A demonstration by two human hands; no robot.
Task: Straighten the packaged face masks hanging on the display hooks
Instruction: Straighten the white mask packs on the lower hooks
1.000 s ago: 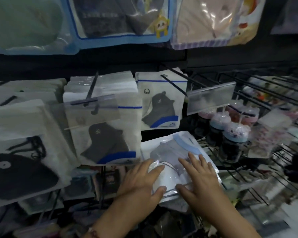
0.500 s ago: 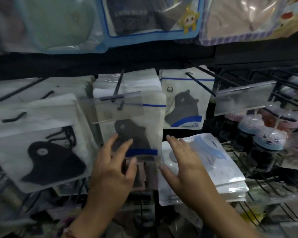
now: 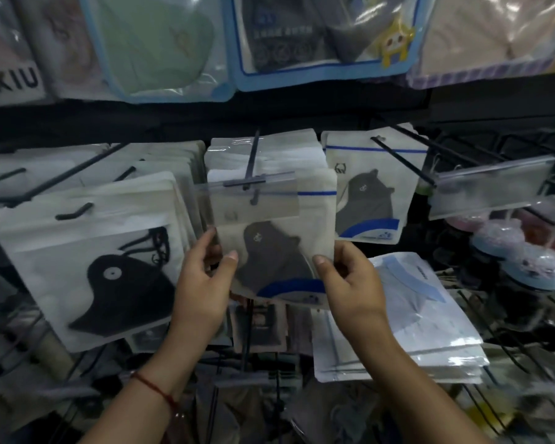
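Note:
A white packet with a grey mask and a blue band (image 3: 274,251) hangs at the front of the middle display hook (image 3: 253,161), behind a clear price tag holder (image 3: 247,200). My left hand (image 3: 202,280) pinches the packet's lower left edge, thumb on the front. My right hand (image 3: 350,280) pinches its lower right edge the same way. More packets of the same kind are stacked behind it on the hook. A matching packet (image 3: 369,193) hangs on the hook to the right.
A larger white packet with a black mask (image 3: 90,270) hangs on the left hook. A stack of white packets with a light blue strip (image 3: 407,318) lies on the wire shelf at the right. Big mask bags (image 3: 318,40) hang above. Small jars (image 3: 507,245) stand far right.
Both hands left the flat stack of packets on the right shelf, moved up and left, and took hold of the two lower edges of the middle hanging packet.

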